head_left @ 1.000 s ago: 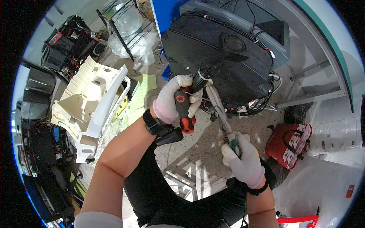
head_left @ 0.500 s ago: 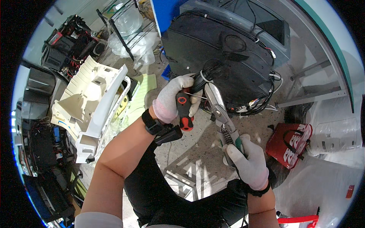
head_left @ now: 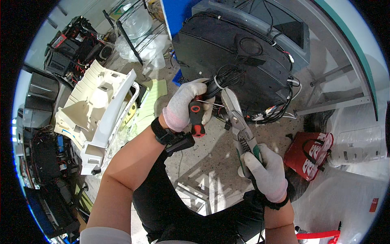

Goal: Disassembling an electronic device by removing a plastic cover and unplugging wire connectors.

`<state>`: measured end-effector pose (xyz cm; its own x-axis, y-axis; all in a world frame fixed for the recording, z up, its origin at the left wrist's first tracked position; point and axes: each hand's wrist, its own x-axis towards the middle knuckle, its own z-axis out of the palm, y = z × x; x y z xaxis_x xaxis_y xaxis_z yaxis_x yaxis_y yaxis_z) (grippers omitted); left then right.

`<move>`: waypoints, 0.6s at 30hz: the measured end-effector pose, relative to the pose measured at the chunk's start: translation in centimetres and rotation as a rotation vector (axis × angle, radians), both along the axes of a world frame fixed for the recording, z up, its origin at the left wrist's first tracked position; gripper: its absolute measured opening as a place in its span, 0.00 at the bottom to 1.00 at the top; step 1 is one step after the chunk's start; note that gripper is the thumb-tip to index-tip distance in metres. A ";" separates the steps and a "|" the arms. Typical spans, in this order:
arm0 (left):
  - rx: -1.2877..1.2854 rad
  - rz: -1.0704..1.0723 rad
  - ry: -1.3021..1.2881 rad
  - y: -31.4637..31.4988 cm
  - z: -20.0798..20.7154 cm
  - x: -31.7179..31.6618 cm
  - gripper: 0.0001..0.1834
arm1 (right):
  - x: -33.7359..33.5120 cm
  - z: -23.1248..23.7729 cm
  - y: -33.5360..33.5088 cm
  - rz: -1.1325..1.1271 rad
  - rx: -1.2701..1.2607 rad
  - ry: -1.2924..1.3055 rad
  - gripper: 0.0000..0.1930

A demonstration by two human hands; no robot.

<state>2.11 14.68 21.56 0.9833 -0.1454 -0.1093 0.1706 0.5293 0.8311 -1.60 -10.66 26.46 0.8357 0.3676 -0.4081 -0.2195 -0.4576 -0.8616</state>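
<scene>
Rotated since the earliest frame, the cutters (head_left: 236,120) present their flat face and pivot upward. Right hand (head_left: 266,175): clasped around the cutters' handles. Left hand (head_left: 183,102): gripping the cable bundle (head_left: 211,89) together with a red-and-black screwdriver (head_left: 196,115). White tie (head_left: 217,82): ahead-left of the right hand, nearer the left hand. Cutters' long axis: runs ahead-left from the right hand, tip just beside the tie. Bundle: black, looped, banded by the tie. Black housing (head_left: 199,53): beyond both hands.
</scene>
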 end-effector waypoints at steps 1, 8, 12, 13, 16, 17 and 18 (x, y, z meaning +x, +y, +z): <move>0.002 0.001 0.001 0.0 0.0 0.0 0.15 | 0.0 0.0 0.0 0.001 0.002 0.001 0.12; 0.009 0.004 0.007 -0.2 0.3 0.0 0.14 | 0.1 0.1 -0.2 0.032 -0.011 -0.021 0.12; 0.011 -0.024 -0.006 0.0 0.3 0.1 0.15 | 0.1 0.6 -0.2 0.089 0.038 0.022 0.13; 0.011 -0.023 -0.005 -0.1 0.3 0.1 0.15 | 0.1 0.3 -0.3 0.089 0.038 0.023 0.13; 0.056 0.025 0.030 -0.3 0.6 0.0 0.18 | 0.1 0.0 -0.3 0.198 0.112 -0.085 0.17; 0.045 0.016 0.029 -0.2 0.6 0.0 0.16 | 0.1 0.6 -0.2 0.229 0.105 -0.073 0.18; 0.034 0.007 0.027 -0.1 0.6 0.0 0.15 | 0.2 0.9 -0.1 0.260 0.098 -0.061 0.20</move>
